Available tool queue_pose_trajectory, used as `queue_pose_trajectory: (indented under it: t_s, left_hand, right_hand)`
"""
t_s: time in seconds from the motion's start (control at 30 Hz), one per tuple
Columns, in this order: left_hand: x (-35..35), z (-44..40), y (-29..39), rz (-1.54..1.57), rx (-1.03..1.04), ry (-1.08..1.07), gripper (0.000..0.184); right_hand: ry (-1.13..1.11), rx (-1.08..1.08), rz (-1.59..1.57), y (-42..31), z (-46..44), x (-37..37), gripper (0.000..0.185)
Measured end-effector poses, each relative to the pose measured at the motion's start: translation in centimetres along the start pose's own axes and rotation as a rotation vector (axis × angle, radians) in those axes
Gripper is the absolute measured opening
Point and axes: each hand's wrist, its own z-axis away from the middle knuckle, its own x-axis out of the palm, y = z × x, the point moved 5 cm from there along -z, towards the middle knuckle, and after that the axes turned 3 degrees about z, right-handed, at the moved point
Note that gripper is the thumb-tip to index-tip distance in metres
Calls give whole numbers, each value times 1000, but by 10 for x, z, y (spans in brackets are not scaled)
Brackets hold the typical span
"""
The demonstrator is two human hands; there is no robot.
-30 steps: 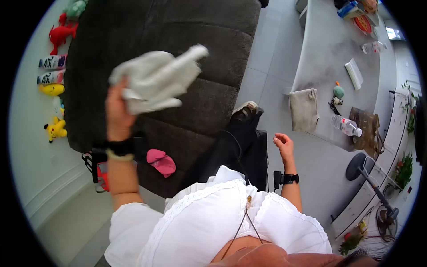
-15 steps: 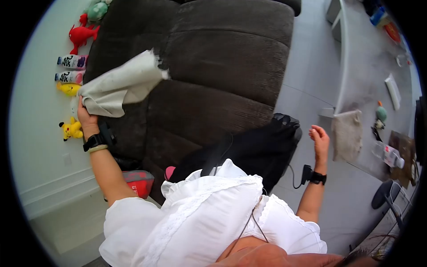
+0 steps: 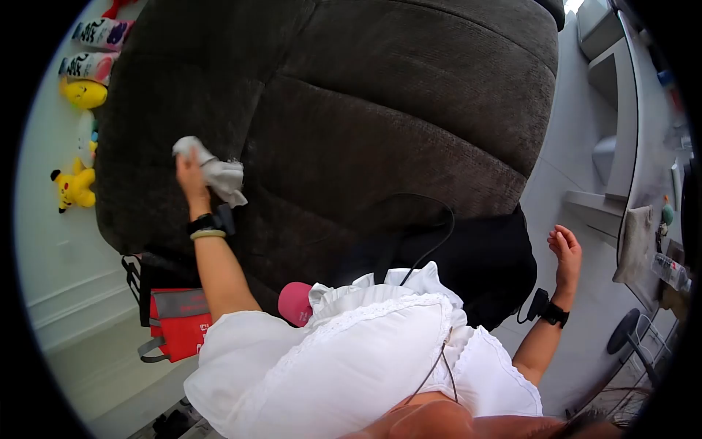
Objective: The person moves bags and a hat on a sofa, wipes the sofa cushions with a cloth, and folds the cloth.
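Note:
A pale grey-white cloth (image 3: 223,175) is bunched in my left hand (image 3: 191,178), over the dark sofa (image 3: 395,110) near its left part. Its loose end hangs to the right of my fingers. My right hand (image 3: 566,252) is off to the right, above the floor beyond the sofa's edge, with its fingers loosely curled and apart and nothing in them. Black bands with small devices sit on both wrists.
Plush toys, including a yellow one (image 3: 74,186), and two printed packs (image 3: 89,67) line the left side. A red bag (image 3: 179,325) and a pink cap (image 3: 295,304) lie near me. At the right, a table holds a folded cloth (image 3: 635,245) and a bottle (image 3: 670,272).
The cloth was spread out in the air and is now bunched low over the sofa in my left hand. The view has shifted, and the table now appears farther right.

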Motion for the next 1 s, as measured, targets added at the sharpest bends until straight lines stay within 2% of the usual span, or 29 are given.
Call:
queue_pose_trajectory:
  t_s: [0.03, 0.1, 0.17, 0.27, 0.3, 0.4, 0.43, 0.5, 0.53, 0.57, 0.6, 0.63, 0.67, 0.7, 0.77, 0.83, 0.9, 0.93, 0.97, 1.0]
  left_hand:
    - [16, 15, -18, -220, 104, -138, 64]
    - [37, 43, -56, -496, 146, -367, 87]
    - [40, 56, -146, -483, 56, -408, 100]
    - [77, 111, -124, -823, -158, -492, 99]
    - [87, 119, -123, -895, -138, -483, 91]
    - [95, 131, -124, -752, -114, -387, 64]
    - [98, 136, -144, -681, -77, -389, 56]
    - [112, 154, -130, -627, 74, -368, 36]
    - [128, 174, -104, -607, -13, -411, 33]
    - [148, 199, -84, -380, -176, -514, 32]
    - [170, 230, -78, -226, -239, -622, 32]
    - [192, 259, -35, -194, -139, -646, 33]
    - [219, 288, -16, -78, -171, -848, 25]
    - [244, 321, -7, 249, -600, -1156, 26]
    - [267, 309, 63, 588, -594, -1178, 27]
    - [266, 251, 62, 701, -579, -960, 29]
    - [232, 170, 41, 677, -518, -763, 30]
    - [205, 130, 35, 643, -511, -581, 30]
    - [174, 94, 36, 501, -368, -390, 29]
    - [137, 62, 31, 198, -143, -247, 28]
  right_hand:
    - [9, -12, 22, -3, 6, 4, 25]
    - [24, -28, 59, -8, 10, 13, 26]
    - [5, -44, 139, -16, 17, 19, 26]
    - [-50, -58, 231, -10, 10, 37, 25]
    - [-77, -55, 261, -5, 7, 45, 24]
    - [-118, -60, 338, 17, -2, 57, 23]
    - [-128, -66, 350, 24, -3, 61, 23]
    - [-113, -90, 390, 40, -6, 62, 24]
    - [-104, -90, 398, 49, -8, 59, 24]
    - [-103, -97, 418, 52, -12, 54, 24]
    - [-101, -77, 399, 54, -13, 49, 24]
    - [-103, -58, 378, 53, -14, 46, 24]
    - [-107, -44, 351, 53, -18, 46, 24]
    - [-117, -50, 400, 53, -23, 44, 24]
    - [-113, -72, 496, 52, -37, 39, 23]
    - [-57, -147, 403, 33, -35, 43, 23]
    - [-18, -161, 298, 22, -35, 49, 24]
    - [-46, -149, 340, 28, -37, 49, 25]
    - [-73, -137, 383, 40, -40, 43, 26]
    - [-100, -123, 428, 49, -40, 42, 27]
